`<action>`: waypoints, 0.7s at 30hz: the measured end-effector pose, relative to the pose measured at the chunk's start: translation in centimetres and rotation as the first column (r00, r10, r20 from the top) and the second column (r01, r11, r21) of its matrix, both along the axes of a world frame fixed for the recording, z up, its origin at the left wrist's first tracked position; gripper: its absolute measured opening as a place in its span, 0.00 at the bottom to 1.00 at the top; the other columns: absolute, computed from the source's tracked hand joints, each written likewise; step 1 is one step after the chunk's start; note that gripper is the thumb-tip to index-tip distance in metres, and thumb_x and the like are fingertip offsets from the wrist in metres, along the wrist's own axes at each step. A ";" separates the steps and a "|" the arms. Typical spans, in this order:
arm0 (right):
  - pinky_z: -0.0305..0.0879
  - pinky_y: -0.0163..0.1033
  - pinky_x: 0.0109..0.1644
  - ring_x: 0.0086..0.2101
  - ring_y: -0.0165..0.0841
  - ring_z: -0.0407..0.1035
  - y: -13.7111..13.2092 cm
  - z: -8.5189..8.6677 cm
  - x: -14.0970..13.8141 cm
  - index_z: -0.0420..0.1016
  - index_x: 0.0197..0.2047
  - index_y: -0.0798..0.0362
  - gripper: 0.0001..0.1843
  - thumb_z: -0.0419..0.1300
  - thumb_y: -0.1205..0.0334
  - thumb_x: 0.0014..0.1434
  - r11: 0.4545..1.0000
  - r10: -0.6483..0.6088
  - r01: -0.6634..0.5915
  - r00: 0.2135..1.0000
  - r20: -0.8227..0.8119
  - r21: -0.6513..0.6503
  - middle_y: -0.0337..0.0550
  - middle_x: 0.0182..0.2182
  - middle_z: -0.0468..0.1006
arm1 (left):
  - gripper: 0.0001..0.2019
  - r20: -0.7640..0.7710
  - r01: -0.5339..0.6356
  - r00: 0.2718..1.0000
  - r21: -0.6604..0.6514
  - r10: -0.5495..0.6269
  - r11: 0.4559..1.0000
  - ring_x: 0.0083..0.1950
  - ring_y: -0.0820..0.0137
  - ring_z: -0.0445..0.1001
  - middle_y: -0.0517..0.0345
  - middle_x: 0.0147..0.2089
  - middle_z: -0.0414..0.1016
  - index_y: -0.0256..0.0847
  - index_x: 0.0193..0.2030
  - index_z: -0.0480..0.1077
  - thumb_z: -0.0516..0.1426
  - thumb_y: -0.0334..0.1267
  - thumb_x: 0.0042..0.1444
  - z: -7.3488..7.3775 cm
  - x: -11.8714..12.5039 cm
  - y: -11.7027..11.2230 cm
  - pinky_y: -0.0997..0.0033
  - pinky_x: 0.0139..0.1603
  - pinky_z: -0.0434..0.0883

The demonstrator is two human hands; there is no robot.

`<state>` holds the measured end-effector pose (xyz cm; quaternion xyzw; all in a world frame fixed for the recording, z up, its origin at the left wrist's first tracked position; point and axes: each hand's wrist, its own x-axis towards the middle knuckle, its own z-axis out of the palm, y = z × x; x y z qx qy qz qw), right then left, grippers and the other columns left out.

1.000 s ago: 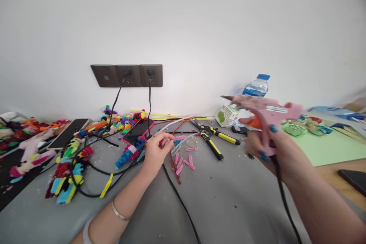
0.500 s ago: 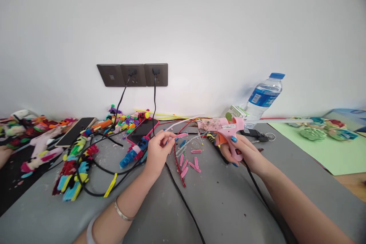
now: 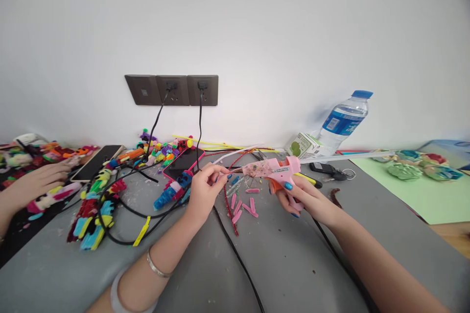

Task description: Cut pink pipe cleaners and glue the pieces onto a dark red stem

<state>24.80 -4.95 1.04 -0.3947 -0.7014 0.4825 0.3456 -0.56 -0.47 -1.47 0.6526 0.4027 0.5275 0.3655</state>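
Note:
My right hand (image 3: 301, 198) grips a pink hot glue gun (image 3: 273, 171), its nozzle pointing left toward my other hand. My left hand (image 3: 203, 193) is closed in a pinch on a small pink piece (image 3: 223, 175) right at the nozzle tip. Several short pink pieces (image 3: 242, 205) and a red pipe cleaner (image 3: 229, 210) lie on the grey table (image 3: 279, 264) just below both hands. The glue gun's black cord (image 3: 330, 249) trails back along my right forearm.
A pink-cased phone (image 3: 181, 162), colourful pipe-cleaner figures (image 3: 93, 215), black cables (image 3: 235, 259), yellow-handled pliers (image 3: 310, 181), a water bottle (image 3: 343, 120), a small carton (image 3: 303, 145) and keys (image 3: 330, 170) surround the hands. A green sheet (image 3: 414, 186) lies right. Another person's hand (image 3: 33, 181) reaches in at left.
My right hand brought the glue gun down and left until its nozzle met the piece in my left hand. Another person's hand came into view at left.

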 end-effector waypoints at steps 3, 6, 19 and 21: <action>0.45 0.35 0.21 0.15 0.25 0.48 0.0 0.2 -0.1 0.68 0.36 0.54 0.27 0.47 0.37 0.67 1.000 0.004 -0.004 1.000 0.001 -0.005 0.32 0.13 0.64 | 0.04 0.001 0.001 1.000 0.007 -0.001 1.000 0.27 0.74 0.58 0.66 0.26 0.52 0.39 0.34 0.75 0.58 0.33 0.55 0.0 0.0 0.0 0.72 0.30 0.58; 0.45 0.35 0.21 0.15 0.25 0.47 0.0 0.1 -0.1 0.67 0.36 0.54 0.27 0.46 0.37 0.67 1.000 0.020 -0.021 1.000 -0.012 -0.008 0.31 0.13 0.63 | 0.04 0.002 -0.002 1.000 0.018 0.002 1.000 0.27 0.74 0.58 0.66 0.26 0.52 0.39 0.34 0.75 0.58 0.33 0.55 0.0 0.0 0.0 0.72 0.30 0.57; 0.46 0.35 0.22 0.16 0.25 0.48 0.3 -0.3 0.3 0.66 0.37 0.54 0.25 0.46 0.39 0.68 1.000 0.003 -0.003 1.000 -0.006 0.008 0.31 0.14 0.64 | 0.04 -0.019 -0.031 0.999 0.035 0.032 0.999 0.27 0.74 0.58 0.65 0.26 0.52 0.39 0.33 0.76 0.58 0.33 0.55 0.3 0.0 0.0 0.72 0.31 0.58; 0.45 0.35 0.22 0.16 0.25 0.48 0.3 -0.3 0.4 0.65 0.36 0.54 0.26 0.46 0.39 0.68 1.000 -0.007 0.007 1.000 0.006 0.005 0.32 0.14 0.64 | 0.04 -0.014 -0.039 0.999 0.031 0.039 0.999 0.27 0.74 0.58 0.65 0.25 0.53 0.39 0.33 0.76 0.58 0.33 0.54 0.4 0.0 0.0 0.73 0.31 0.58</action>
